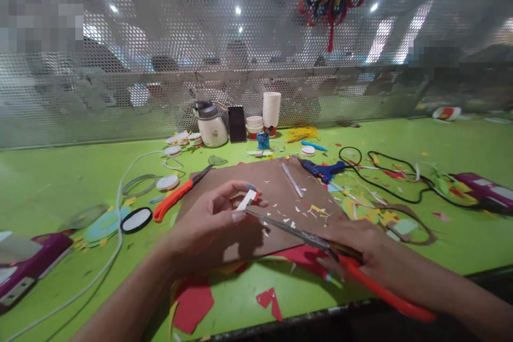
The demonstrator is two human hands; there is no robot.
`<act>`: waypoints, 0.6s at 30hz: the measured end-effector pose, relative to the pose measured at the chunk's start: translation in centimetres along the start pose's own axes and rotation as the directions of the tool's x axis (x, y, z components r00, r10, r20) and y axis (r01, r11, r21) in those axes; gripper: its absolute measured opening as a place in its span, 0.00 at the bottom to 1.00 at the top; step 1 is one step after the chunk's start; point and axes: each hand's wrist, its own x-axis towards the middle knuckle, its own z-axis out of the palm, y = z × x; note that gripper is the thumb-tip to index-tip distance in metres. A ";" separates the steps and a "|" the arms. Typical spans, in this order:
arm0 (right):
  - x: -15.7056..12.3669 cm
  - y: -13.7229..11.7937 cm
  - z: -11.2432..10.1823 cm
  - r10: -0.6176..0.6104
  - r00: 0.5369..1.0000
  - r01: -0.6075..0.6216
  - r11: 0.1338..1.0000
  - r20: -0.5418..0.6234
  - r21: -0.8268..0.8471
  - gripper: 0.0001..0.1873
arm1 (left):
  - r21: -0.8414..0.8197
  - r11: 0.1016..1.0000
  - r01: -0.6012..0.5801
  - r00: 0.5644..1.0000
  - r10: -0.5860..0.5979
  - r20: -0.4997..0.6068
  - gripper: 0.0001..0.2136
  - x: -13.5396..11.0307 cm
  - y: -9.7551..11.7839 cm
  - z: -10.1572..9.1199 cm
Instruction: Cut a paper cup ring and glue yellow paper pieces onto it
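Note:
My left hand (218, 214) pinches a small strip of white paper (246, 200) with a red edge between thumb and fingers. In my right hand (356, 240) is a pair of scissors (304, 236) with orange-red handles. Their blades point left, and the tips reach the lower end of the strip by my left thumb. Whether the blades are closed on the paper I cannot tell. Both hands are above a brown board (224, 179) strewn with white and yellow paper scraps. A pale pen (292, 180) lies on the board's right half.
An orange-handled knife (178, 195) rests at the board's left edge. To the right lies a blue glue gun (324, 170) with a black cord. A jug (212, 129), a phone (236, 124) and stacked paper cups (271, 111) stand at the back. Red paper scraps (194, 302) lie in front.

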 end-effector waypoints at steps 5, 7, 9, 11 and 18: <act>0.0 0.3 0.1 0.010 1.000 -0.010 1.000 0.014 -0.015 0.13 | 0.016 1.000 -0.001 1.000 0.001 0.005 0.18 0.2 0.0 -0.2; -0.1 0.3 0.0 0.012 0.999 -0.013 1.000 0.038 0.024 0.14 | 0.027 1.000 0.004 1.000 -0.004 0.006 0.18 0.2 0.0 -0.2; -0.1 0.3 0.1 0.018 0.999 -0.020 0.999 0.043 0.040 0.14 | 0.036 0.999 0.006 1.000 -0.006 0.003 0.18 0.2 0.0 -0.3; -0.2 0.4 0.3 0.015 1.000 -0.015 1.000 0.013 0.008 0.12 | 0.054 0.999 -0.005 1.000 0.005 0.002 0.17 0.2 0.0 -0.5; -0.6 0.7 1.4 0.041 0.997 -0.051 0.984 -0.062 -0.169 0.11 | 0.092 0.996 -0.010 1.000 0.009 0.015 0.15 0.3 0.0 -1.2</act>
